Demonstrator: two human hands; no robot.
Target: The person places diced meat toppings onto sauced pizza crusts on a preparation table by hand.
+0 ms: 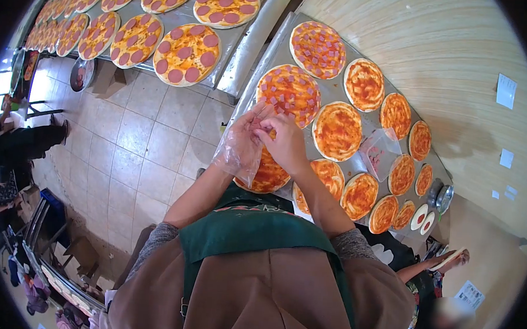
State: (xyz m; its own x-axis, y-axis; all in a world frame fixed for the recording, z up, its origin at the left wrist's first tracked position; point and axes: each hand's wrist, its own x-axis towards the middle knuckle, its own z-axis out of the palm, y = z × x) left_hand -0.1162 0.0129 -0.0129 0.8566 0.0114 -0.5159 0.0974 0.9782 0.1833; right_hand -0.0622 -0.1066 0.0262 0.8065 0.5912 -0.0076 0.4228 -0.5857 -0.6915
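Observation:
My left hand [244,140] wears a loose, clear plastic glove [245,166] and is held palm up, its fingers stretched and slightly curved. Against that palm, my bare right hand [284,140] has its thumb and fingertips pinched together; whatever lies between them is too small to make out. Both hands are above a sauced pizza base [266,175], which they partly cover. Just beyond them lies a pizza with diced ham [288,84]. Another ham-topped pizza [317,50] sits farther along the metal table [351,165].
Several sauced bases [337,131] fill the table to my right, around a clear plastic container [380,152] with pink bits. Metal bowls [444,196] stand at its end. Sausage-topped pizzas [187,54] cover another table ahead left. A person [434,289] holds a base at right.

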